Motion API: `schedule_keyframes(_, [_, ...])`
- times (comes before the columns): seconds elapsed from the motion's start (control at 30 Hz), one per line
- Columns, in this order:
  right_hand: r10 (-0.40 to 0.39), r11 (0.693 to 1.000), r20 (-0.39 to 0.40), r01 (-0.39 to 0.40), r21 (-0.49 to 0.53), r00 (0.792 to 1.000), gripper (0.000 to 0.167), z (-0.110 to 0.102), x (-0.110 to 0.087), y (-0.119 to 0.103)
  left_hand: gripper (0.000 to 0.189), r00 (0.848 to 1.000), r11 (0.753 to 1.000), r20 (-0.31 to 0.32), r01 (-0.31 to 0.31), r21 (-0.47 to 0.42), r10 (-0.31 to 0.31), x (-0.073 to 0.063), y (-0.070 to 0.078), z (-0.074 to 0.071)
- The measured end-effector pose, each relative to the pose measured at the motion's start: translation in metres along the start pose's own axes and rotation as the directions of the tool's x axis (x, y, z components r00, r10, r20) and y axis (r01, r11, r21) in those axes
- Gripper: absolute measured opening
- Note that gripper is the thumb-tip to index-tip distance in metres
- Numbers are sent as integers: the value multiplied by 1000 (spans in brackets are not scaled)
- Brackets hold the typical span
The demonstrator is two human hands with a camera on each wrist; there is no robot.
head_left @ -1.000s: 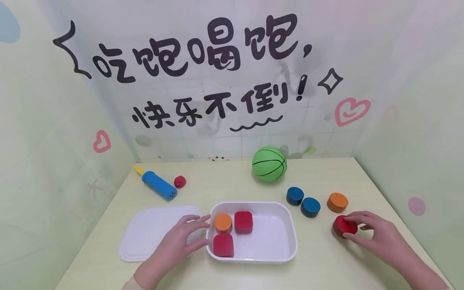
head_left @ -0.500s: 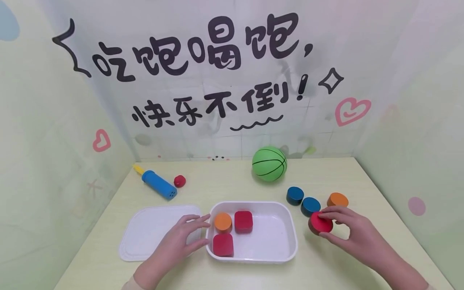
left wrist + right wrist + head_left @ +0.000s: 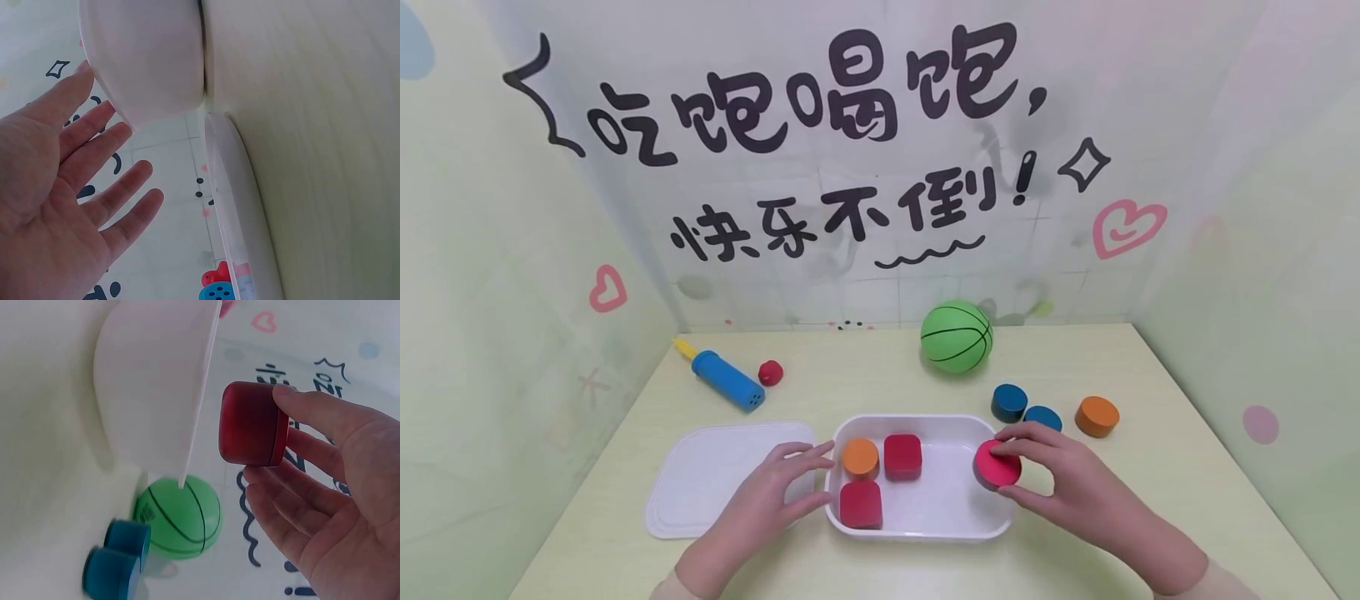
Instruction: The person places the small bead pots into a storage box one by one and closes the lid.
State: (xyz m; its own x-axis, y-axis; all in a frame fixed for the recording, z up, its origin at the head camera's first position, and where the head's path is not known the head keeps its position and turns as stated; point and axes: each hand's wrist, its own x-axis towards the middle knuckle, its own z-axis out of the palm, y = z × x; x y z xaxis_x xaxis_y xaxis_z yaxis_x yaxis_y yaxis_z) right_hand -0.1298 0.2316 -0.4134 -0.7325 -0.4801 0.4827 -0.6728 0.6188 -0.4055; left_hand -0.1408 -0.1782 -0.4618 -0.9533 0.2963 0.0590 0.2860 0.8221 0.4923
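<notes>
My right hand pinches a round red tin between thumb and fingers, held above the right end of a white plastic box. In the right wrist view the red tin shows a lid seam and hangs clear of the box's rim. Inside the box, toward its left, sit a round orange tin and two square red tins. My left hand has its fingers spread at the box's left side; in the left wrist view its fingertips meet the rim.
A flat white lid lies left of the box, partly behind my left hand. Two blue tins and an orange tin stand at the right. Farther back are a green ball, a blue hand pump and a small red object.
My right hand has lifted the round red tin off the table at the right and carried it left, over the box's right end. The left hand has stayed in place.
</notes>
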Motion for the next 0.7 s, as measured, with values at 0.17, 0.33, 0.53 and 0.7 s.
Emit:
schedule_keyframes(0.17, [15, 999, 93, -19, 45, 996, 42, 15, 10, -10, 46, 1000, 1000, -7, -10, 7, 10, 0, 0, 0])
schedule_keyframes(0.33, [86, 990, 247, -110, 85, 965, 42, 31, 22, -19, 46, 1000, 1000, -12, -15, 4, 15, -1, 0, 0])
schedule_keyframes(0.53, [44, 986, 341, -96, 137, 939, 42, 52, 34, -23, 46, 1000, 1000, -6, -8, -2, 8, 0, 0, 0])
schedule_keyframes(0.7, [-4, 988, 405, -58, 142, 914, 39, 67, 43, -24, 45, 1000, 1000, -8, -10, -4, 10, 0, 0, 0])
